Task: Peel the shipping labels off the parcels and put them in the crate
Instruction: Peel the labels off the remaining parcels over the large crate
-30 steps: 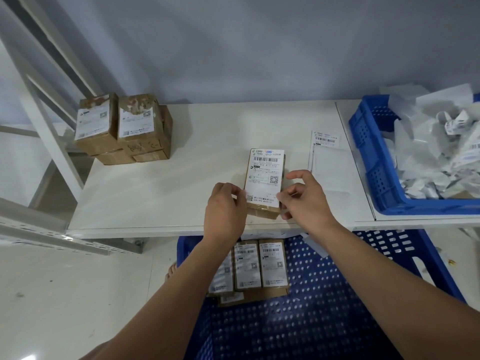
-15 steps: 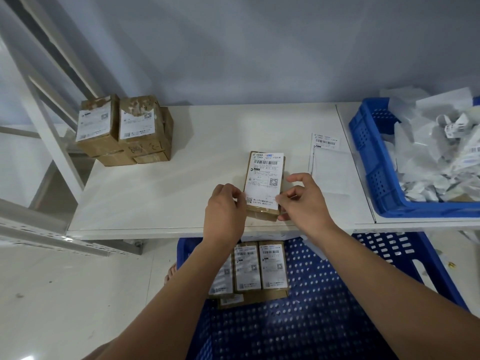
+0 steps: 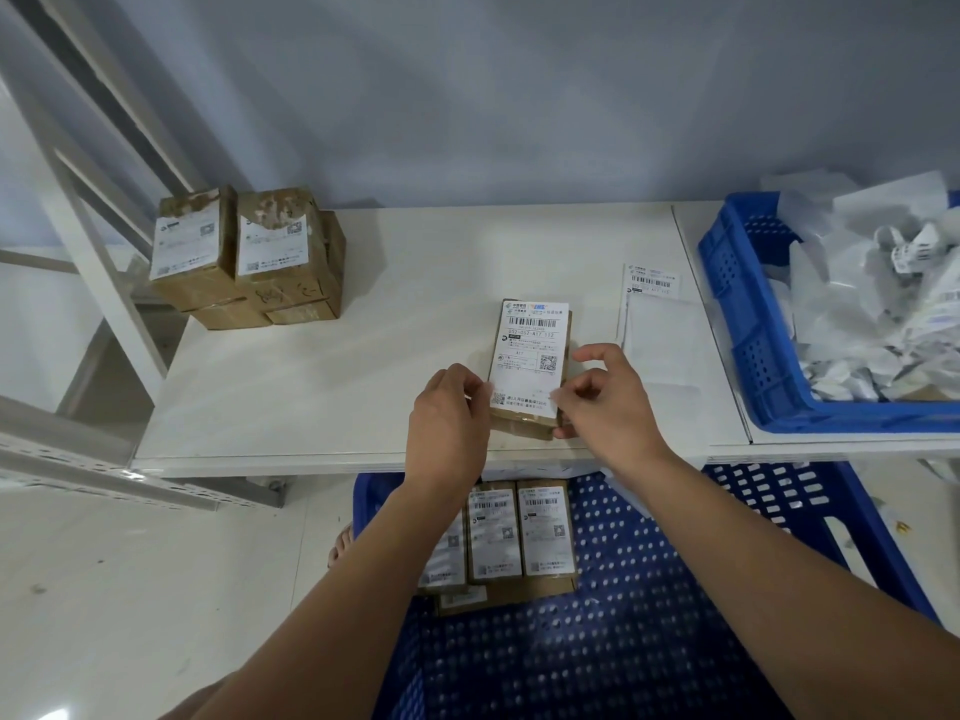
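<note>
Fingers of the right hand (image 3: 608, 407) had crept onto the near right corner of the label (image 3: 530, 350), pinching it. The left hand (image 3: 449, 423) gripped the parcel (image 3: 522, 426) by its near left edge. It lay near the front of the table (image 3: 311, 381).

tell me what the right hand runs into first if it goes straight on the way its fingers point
The shipping label on the parcel: the right hand points left across it, seemingly pinching its near right corner.
</note>
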